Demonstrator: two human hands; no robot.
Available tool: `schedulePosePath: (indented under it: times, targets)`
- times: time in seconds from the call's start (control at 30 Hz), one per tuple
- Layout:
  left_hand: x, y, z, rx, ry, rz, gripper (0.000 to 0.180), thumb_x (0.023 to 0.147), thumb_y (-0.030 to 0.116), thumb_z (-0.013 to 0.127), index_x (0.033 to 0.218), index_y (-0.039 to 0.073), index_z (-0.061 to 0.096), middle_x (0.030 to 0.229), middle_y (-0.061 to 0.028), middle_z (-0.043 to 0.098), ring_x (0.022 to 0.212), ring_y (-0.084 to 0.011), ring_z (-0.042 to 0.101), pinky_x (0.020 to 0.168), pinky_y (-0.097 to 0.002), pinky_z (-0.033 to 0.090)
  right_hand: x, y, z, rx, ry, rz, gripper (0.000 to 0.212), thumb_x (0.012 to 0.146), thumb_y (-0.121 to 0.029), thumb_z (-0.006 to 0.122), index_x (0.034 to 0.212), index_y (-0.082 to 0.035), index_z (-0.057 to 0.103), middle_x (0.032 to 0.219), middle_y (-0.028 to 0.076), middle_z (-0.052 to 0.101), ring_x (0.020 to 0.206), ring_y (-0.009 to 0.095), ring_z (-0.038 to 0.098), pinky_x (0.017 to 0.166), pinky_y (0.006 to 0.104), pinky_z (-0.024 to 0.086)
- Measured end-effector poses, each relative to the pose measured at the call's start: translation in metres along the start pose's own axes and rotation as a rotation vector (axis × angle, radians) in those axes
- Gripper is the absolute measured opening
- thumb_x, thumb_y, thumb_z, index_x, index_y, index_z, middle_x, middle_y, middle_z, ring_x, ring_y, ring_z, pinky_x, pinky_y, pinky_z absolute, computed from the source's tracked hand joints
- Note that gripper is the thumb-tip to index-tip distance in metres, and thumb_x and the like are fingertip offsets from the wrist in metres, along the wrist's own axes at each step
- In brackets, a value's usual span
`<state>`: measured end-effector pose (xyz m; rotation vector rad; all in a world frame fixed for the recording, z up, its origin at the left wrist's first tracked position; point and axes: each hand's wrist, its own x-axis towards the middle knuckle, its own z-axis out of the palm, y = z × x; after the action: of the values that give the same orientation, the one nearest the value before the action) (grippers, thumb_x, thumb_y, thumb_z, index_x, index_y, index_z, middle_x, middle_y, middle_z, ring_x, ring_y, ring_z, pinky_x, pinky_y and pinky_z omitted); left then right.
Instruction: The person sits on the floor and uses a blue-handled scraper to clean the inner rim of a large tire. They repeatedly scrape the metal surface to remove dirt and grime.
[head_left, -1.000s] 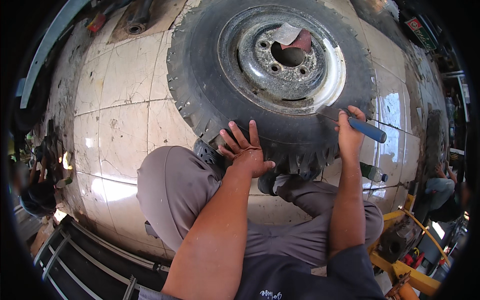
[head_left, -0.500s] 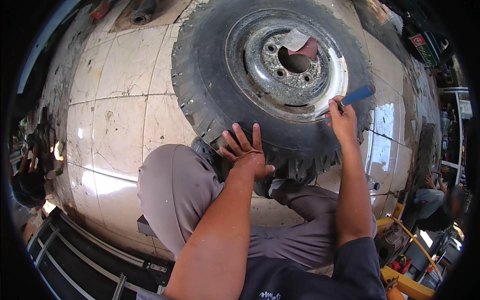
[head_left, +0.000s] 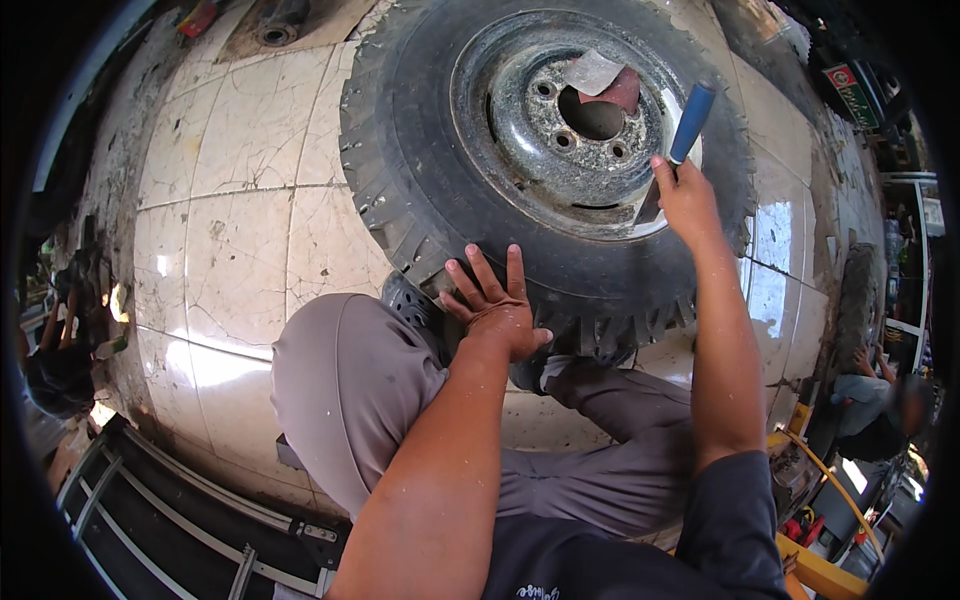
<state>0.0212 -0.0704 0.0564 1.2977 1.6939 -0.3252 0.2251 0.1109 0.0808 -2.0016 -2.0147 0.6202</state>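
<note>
A big knobbly tyre (head_left: 420, 170) lies flat on the floor in front of me, mounted on a worn, rust-spotted steel rim (head_left: 520, 185). My left hand (head_left: 500, 310) presses on the near side of the tyre with its fingers spread, holding nothing. In my right hand (head_left: 688, 200) is a blue-handled scraper (head_left: 690, 125). Its flat metal blade points down against the near right edge of the rim, where bare bright metal shows. Two folded pieces of sandpaper, one grey (head_left: 593, 72) and one reddish (head_left: 622, 92), rest by the rim's centre hole.
Cracked cream tiles (head_left: 240, 130) surround the tyre. A metal rack (head_left: 180, 500) stands at lower left, a yellow frame (head_left: 820, 570) at lower right. Another person (head_left: 875, 405) sits at the far right. A cylindrical metal part (head_left: 280, 25) lies at the back left.
My right hand has moved slightly forward along the rim, and the scraper's handle has swung from leaning right to more upright. My left hand stays on the tyre.
</note>
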Motion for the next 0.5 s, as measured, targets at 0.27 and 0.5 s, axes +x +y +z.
schedulePosePath:
  times: [0.27, 0.5]
  targets:
    - [-0.001, -0.001, 0.002, 0.009, 0.034, -0.018, 0.126, 0.078, 0.05, 0.073, 0.149, 0.015, -0.025, 0.146, -0.0344, -0.034, 0.131, -0.0606, -0.03, 0.103, -0.0757, -0.004, -0.001, -0.021, -0.009, 0.023, 0.012, -0.096, 0.043, 0.098, -0.04, 0.05, 0.101, 0.002, 0.059, 0.089, 0.029, 0.064, 0.092, 0.049, 0.06, 0.078, 0.0509, 0.047]
    - [0.0, -0.002, 0.002, 0.005, 0.01, -0.022, 0.13, 0.078, 0.05, 0.074, 0.146, 0.012, -0.03, 0.141, -0.0375, -0.039, 0.127, -0.0612, -0.034, 0.102, -0.075, -0.004, -0.009, -0.024, -0.007, -0.03, 0.011, -0.074, 0.041, 0.098, -0.039, 0.051, 0.096, 0.001, 0.059, 0.086, 0.029, 0.063, 0.09, 0.049, 0.06, 0.076, 0.0518, 0.046]
